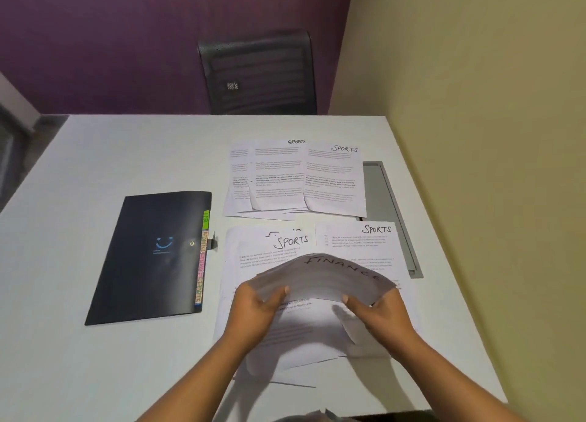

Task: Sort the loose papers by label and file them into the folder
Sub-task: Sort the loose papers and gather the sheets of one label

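A bowed stack of white papers (329,279), its top sheet headed FINANCE, is lifted above the table's near middle. My left hand (257,310) grips its left edge and my right hand (377,314) grips its right edge. Beneath lie loose sheets headed SPORTS (285,247), with another SPORTS sheet (358,241) to their right. Farther back, three overlapping SPORTS sheets (295,177) are fanned out. A closed dark folder (152,256) with coloured label tabs (201,263) along its right edge lies to the left.
The white table (95,155) ends at a cream wall on the right. A grey cable slot (391,212) runs along the table's right side. A dark mesh chair (258,76) stands behind the far edge against a purple wall.
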Demonstrator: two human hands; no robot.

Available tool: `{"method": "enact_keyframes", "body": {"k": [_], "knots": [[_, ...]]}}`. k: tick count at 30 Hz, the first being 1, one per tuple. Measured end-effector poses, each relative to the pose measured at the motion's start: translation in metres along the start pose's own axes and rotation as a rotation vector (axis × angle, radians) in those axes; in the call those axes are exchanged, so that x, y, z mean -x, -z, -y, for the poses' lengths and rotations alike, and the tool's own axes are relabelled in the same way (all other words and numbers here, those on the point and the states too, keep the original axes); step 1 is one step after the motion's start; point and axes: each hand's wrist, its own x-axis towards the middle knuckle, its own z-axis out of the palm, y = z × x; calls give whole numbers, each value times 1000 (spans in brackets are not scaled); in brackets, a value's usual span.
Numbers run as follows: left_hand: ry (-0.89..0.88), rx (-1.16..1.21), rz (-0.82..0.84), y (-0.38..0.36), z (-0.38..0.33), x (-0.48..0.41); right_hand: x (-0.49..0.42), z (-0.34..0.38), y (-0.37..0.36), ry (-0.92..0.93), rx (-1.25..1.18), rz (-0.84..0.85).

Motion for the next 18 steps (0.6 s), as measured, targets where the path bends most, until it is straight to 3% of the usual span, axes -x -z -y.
{"method": "enact_keyframes", "body": {"k": [8, 10, 12, 16, 18], "knots": [[45, 277, 38, -4, 4, -6, -1, -17, 19, -14, 91, -27], [98, 312, 69, -7, 12, -11, 1, -22, 24, -31, 86, -67], [213, 305, -2, -11, 28, -19, 3, -29, 29, -69, 61, -122], [440, -173, -271, -9, 80, -30, 9, -45, 41, -218, -36, -220], [534, -374, -303, -7, 97, -30, 12, -52, 46, -283, -75, -251]]}}
